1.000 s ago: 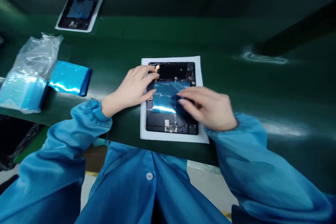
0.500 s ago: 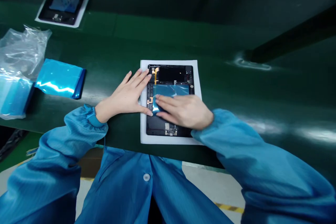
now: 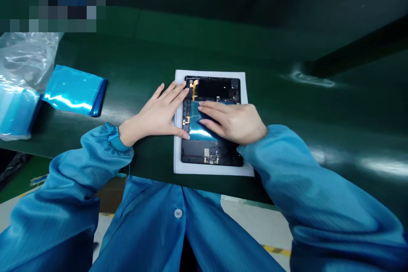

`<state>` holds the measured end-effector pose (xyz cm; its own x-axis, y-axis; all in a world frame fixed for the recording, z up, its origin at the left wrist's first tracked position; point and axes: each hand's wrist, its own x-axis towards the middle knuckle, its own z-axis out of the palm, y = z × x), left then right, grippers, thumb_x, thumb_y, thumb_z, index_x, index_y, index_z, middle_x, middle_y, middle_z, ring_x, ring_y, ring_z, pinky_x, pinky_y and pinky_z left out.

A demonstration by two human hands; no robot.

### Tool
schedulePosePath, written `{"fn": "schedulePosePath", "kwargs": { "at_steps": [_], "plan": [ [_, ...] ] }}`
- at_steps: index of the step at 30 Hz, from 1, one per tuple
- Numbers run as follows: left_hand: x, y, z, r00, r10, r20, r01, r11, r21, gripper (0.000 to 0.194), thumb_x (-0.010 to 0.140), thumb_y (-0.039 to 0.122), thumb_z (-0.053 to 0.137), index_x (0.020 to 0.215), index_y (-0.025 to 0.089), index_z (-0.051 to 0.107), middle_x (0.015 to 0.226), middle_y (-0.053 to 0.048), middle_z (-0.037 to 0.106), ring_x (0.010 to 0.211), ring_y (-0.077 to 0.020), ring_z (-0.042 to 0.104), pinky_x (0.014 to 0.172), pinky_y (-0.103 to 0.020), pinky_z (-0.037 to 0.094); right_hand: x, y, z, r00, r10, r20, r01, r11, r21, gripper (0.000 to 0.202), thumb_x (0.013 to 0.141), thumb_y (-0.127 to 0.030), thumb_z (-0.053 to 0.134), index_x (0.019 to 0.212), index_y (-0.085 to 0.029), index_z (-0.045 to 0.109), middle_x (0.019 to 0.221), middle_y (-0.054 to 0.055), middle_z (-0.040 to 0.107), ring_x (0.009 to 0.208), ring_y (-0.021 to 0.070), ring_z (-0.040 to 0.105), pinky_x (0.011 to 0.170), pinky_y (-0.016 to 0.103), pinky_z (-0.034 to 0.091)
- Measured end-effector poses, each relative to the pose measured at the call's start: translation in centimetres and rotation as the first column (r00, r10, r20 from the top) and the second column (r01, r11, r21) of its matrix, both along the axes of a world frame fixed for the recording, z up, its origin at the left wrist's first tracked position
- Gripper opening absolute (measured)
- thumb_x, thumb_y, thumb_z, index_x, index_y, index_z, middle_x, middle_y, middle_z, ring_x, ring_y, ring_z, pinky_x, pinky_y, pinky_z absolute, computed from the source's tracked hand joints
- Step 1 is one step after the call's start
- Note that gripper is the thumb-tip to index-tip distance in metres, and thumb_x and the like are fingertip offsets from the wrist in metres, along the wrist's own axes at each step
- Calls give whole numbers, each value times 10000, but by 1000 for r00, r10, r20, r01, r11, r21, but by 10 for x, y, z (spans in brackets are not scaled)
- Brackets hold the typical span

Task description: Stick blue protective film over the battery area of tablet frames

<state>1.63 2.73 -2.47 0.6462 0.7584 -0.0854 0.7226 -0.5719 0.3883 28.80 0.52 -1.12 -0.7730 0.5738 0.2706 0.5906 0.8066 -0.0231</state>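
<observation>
In the head view, an opened tablet [image 3: 194, 151] with bare inner parts lies on a white sheet [image 3: 214, 170] on the bench. A shiny blue film [image 3: 204, 133] covers the tablet's middle. My left hand [image 3: 156, 114] is spread flat, its fingertips and thumb resting at the tablet's left edge. Across the film lies my right hand [image 3: 234, 121], holding nothing visible, its fingers stretched to the left over the film's upper part. The hand and sleeve hide the film's right side.
To the left sits a stack of blue film sheets [image 3: 75, 91]. Beside it a clear plastic bag [image 3: 28, 59] lies over more blue sheets [image 3: 15, 112]. A dark bar [image 3: 360, 44] meets the green bench [image 3: 143, 59] at the right. The upper left corner is pixelated.
My right hand has moved up over the film, baring its lower part. My left hand stays at the tablet's edge. The whole view has shifted slightly.
</observation>
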Motion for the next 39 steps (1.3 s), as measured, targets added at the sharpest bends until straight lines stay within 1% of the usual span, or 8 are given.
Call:
{"fn": "schedulePosePath", "kwargs": {
  "at_steps": [5, 8, 10, 15, 21, 27, 36, 39],
  "plan": [
    [0, 0, 0, 1000, 1, 6, -1, 1000, -3, 1441, 707, 1067, 437, 1702, 51, 203, 1770, -253, 179, 1665, -449, 127, 1357, -600, 52, 2, -8, 3, 989, 137, 46, -137, 990, -17, 447, 1078, -461, 554, 1240, -117, 789, 1355, 114, 749, 744, 205, 776, 639, 353, 586],
    [0, 0, 0, 1000, 3, 7, -3, 1000, -9, 1460, 690, 1078, 432, 1702, 52, 198, 1774, -249, 159, 1667, -449, 113, 1358, -595, 40, 11, -8, 1, 999, -32, 0, 32, 999, -16, 391, 1084, -411, 554, 1238, -146, 795, 1282, 96, 787, 829, 224, 800, 680, 342, 594],
    [0, 0, 0, 1000, 5, 9, -5, 1000, -12, 1455, 690, 1074, 447, 1707, 65, 190, 1779, -239, 154, 1668, -446, 111, 1358, -593, 39, 16, -10, 0, 993, -119, -3, 119, 993, -25, 445, 1072, -460, 566, 1262, -121, 783, 1286, 130, 781, 886, 258, 808, 703, 355, 603],
    [0, 0, 1, 1000, 3, 19, -3, 1000, -10, 1419, 703, 1050, 496, 1710, 95, 201, 1776, -231, 181, 1666, -443, 130, 1358, -597, 52, 15, -20, 3, 996, 85, 32, -82, 994, -75, 523, 1039, -566, 584, 1240, -129, 790, 1345, 143, 756, 790, 237, 794, 677, 365, 612],
    [0, 0, 1, 1000, 10, 28, -9, 1000, -11, 1421, 697, 1052, 500, 1713, 105, 197, 1775, -234, 177, 1666, -446, 124, 1353, -608, 51, 16, -11, 2, 991, -132, 34, 134, 988, -75, 476, 1073, -482, 546, 1333, -138, 748, 1360, 141, 753, 915, 247, 800, 718, 340, 603],
    [1, -1, 2, 1000, 9, 9, -9, 1000, -15, 1400, 723, 1043, 484, 1714, 99, 188, 1783, -218, 165, 1670, -435, 118, 1359, -578, 40, 12, -37, 5, 983, 179, -34, -181, 983, -36, 457, 1034, -511, 621, 1183, -119, 803, 1266, 149, 791, 733, 186, 729, 647, 326, 552],
    [0, 0, 1, 1000, 7, 12, -6, 1000, -7, 1427, 697, 1072, 444, 1719, 112, 177, 1784, -213, 164, 1666, -445, 124, 1360, -589, 42, 16, -40, 5, 985, 167, -35, -167, 986, -6, 450, 1030, -520, 628, 1176, -135, 810, 1192, 118, 818, 725, 181, 732, 622, 323, 565],
    [-1, -1, 0, 1000, 13, 20, -13, 1000, -1, 1440, 687, 1072, 458, 1722, 116, 160, 1784, -216, 161, 1667, -445, 120, 1359, -596, 44, 33, -40, 4, 997, 60, -43, -59, 998, 24, 389, 1029, -458, 649, 1164, -130, 811, 1159, 110, 828, 773, 194, 779, 643, 316, 604]
  ]
}}
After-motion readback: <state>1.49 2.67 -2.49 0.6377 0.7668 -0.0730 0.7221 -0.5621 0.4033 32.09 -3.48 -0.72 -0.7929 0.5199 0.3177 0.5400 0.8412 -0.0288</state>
